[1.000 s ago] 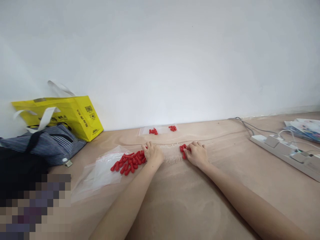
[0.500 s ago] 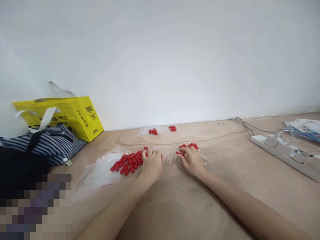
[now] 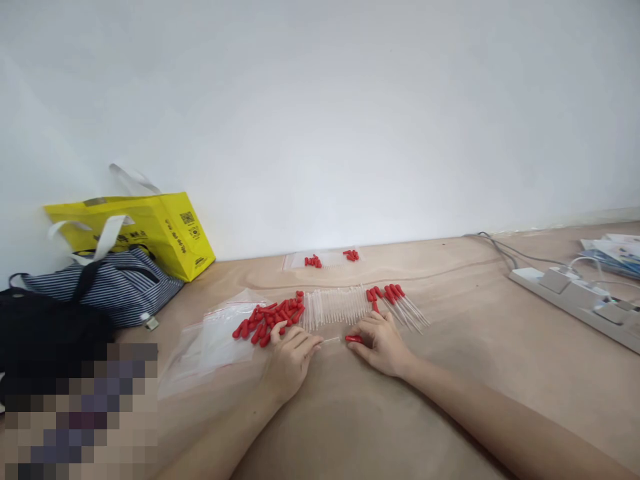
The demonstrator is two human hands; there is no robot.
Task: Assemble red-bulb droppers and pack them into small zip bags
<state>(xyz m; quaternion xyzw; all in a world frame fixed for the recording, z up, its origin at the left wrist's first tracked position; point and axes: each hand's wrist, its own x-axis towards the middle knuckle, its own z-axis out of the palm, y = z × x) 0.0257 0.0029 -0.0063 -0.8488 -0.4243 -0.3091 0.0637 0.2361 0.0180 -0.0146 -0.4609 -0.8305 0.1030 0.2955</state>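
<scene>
In the head view, the person's two hands are apart over the table (image 3: 325, 420). The left hand (image 3: 291, 353) pinches a thin clear tube (image 3: 331, 341); the right hand (image 3: 376, 341) has thumb and fingers closed on one red cap (image 3: 353, 339), just short of the tube's tip. If those two met off line, I'd worry about the tube slipping sideways or snapping, being so slender. The row of clear tubes (image 3: 335, 307) sits near, at twelve o'clock from the gap between the hands, so a careless knuckle could roll it out of order. A nudge from the left fingers might scatter the heap of red caps (image 3: 265, 321) at ten o'clock.

Counting: one tube and one cap held; the row and heap too crowded to number. At two o'clock, I make out at least three red-ended tubes (image 3: 407, 308), with a few red pieces (image 3: 373, 294) beside them. Far off at twelve lies one clear bag (image 3: 295, 262) with two red clusters (image 3: 313, 261). One power strip (image 3: 545, 293) at three.
</scene>
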